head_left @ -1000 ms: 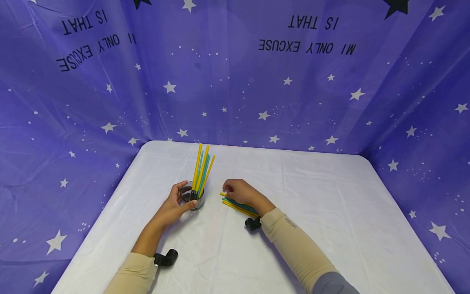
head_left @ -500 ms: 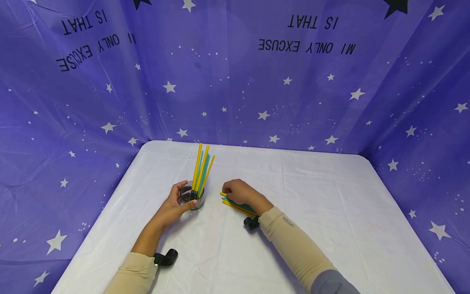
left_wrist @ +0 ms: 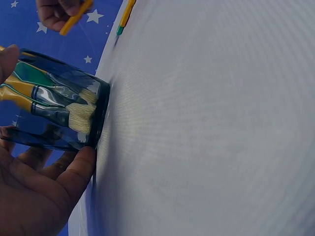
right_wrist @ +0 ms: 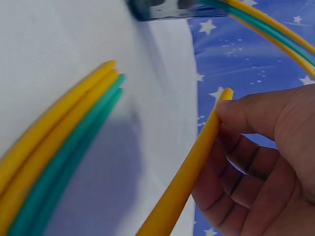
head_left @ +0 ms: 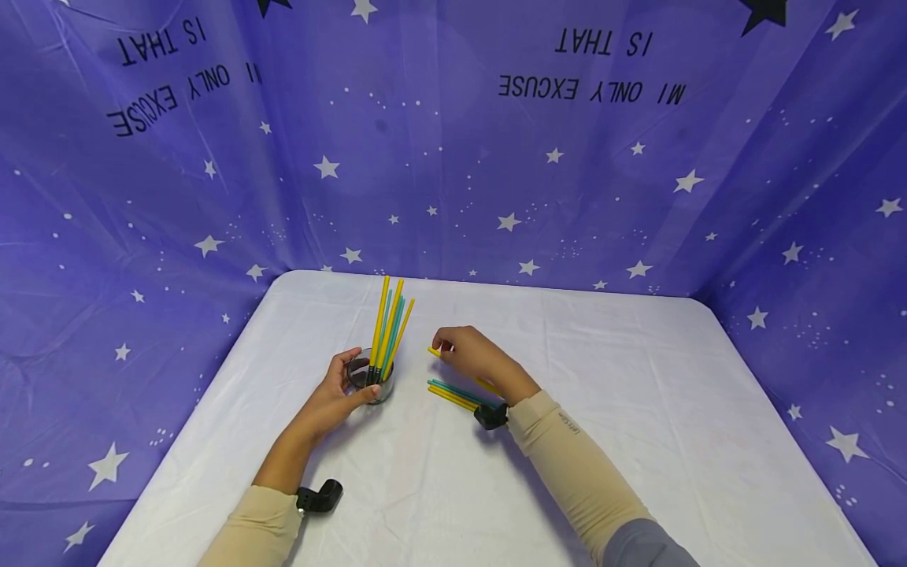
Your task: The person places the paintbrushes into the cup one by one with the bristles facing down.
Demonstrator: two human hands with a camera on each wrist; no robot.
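My left hand (head_left: 338, 403) holds a clear glass (left_wrist: 102, 110), thumb on the near side and fingers round the far side. Several paintbrushes (head_left: 383, 335) with yellow and teal handles stand in it, pale bristles (left_wrist: 79, 118) at the bottom. To the right, my right hand (head_left: 476, 354) pinches a yellow paintbrush (right_wrist: 184, 174) near its handle end, between thumb and fingers, raised off the table. Its bristle end is hidden by the hand and wrist in the head view. Beneath that hand, yellow and teal paintbrushes (right_wrist: 61, 130) lie side by side on the table.
A white cloth covers the table (head_left: 602, 409). Purple curtains (head_left: 453, 157) with stars hang behind it and along both sides. A black wrist camera (head_left: 320, 497) is strapped to the left forearm, another black camera (head_left: 490, 416) to the right.
My right hand has lifted the yellow paintbrush up from beside the others, moving slightly toward the back of the table. The left hand and the glass have stayed in place.
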